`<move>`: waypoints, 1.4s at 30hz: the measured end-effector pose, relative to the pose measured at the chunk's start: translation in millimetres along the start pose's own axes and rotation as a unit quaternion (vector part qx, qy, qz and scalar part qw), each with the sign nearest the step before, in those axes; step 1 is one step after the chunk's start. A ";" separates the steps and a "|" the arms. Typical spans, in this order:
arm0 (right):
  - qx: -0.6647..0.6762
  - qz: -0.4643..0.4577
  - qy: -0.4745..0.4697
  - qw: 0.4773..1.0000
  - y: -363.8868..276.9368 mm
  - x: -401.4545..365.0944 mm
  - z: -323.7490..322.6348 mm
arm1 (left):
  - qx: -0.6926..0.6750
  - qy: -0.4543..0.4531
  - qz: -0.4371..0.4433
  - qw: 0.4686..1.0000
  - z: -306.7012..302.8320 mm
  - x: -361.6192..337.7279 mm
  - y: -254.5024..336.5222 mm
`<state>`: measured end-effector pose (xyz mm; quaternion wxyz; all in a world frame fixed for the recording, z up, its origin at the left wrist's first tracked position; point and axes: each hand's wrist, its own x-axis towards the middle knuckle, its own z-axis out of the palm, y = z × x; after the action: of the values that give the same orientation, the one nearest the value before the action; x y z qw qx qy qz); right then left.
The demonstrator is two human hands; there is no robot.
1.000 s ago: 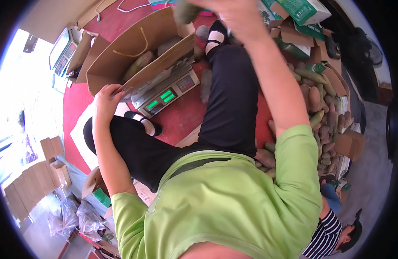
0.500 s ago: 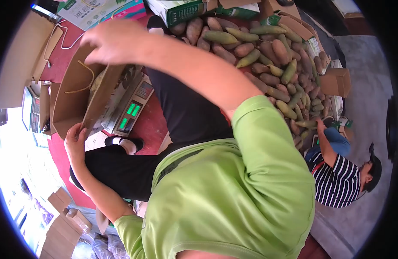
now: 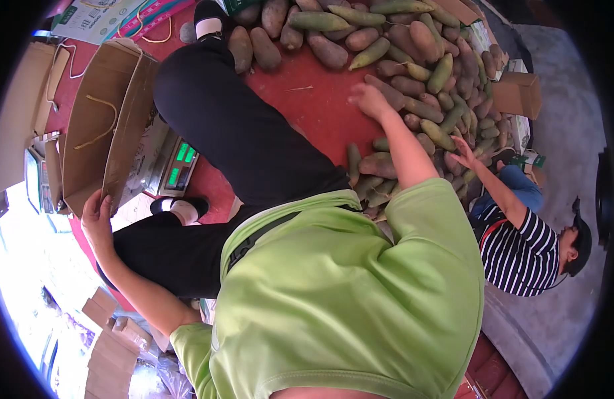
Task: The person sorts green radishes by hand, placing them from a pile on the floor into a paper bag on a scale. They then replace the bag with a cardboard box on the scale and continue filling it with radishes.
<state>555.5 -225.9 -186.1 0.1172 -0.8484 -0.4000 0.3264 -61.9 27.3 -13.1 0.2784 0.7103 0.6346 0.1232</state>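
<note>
My left hand (image 3: 96,218) grips the lower edge of a tall brown cardboard gift box (image 3: 124,110), thumb on one side and fingers on the other. The box is open-topped, with a yellow cord handle (image 3: 107,120) on its inner wall. Beside it is a digital scale (image 3: 178,167) with lit green digits, partly hidden by the box. My right hand (image 3: 372,101), slightly blurred, hovers at the edge of a pile of green and reddish-brown root vegetables (image 3: 423,86). Its fingers look loosely apart, with nothing visible in them.
On the right, a person in a striped shirt (image 3: 520,259) reaches a hand (image 3: 464,153) toward the pile. Printed cartons (image 3: 97,20) lie at the upper left. A second scale (image 3: 35,173) stands at the left. A cardboard box (image 3: 518,94) sits beyond the pile.
My right hand has left the top of the gift box and swung right to the vegetables. My left hand still holds the box edge. The other person's hand has come off a green vegetable.
</note>
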 end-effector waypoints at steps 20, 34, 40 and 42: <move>-0.117 0.341 -0.200 0.911 37.8 -72.9 115.2 | 0.016 0.031 0.000 0.999 1.8 -3.8 9.9; -0.066 0.176 -0.131 0.973 63.9 -76.2 171.8 | 0.038 0.046 -0.003 0.998 3.6 -9.4 31.3; -0.074 0.068 -0.104 0.990 94.1 -79.2 174.9 | 0.017 0.054 0.010 0.998 3.8 -8.1 25.8; -0.069 0.056 -0.096 0.991 81.5 -85.9 162.4 | 0.014 0.055 0.017 0.998 4.0 -7.4 21.9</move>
<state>459.3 -354.0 -307.5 0.0016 -0.8402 -0.3829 0.3839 -42.8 18.3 -2.9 0.2305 0.7169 0.6388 0.1578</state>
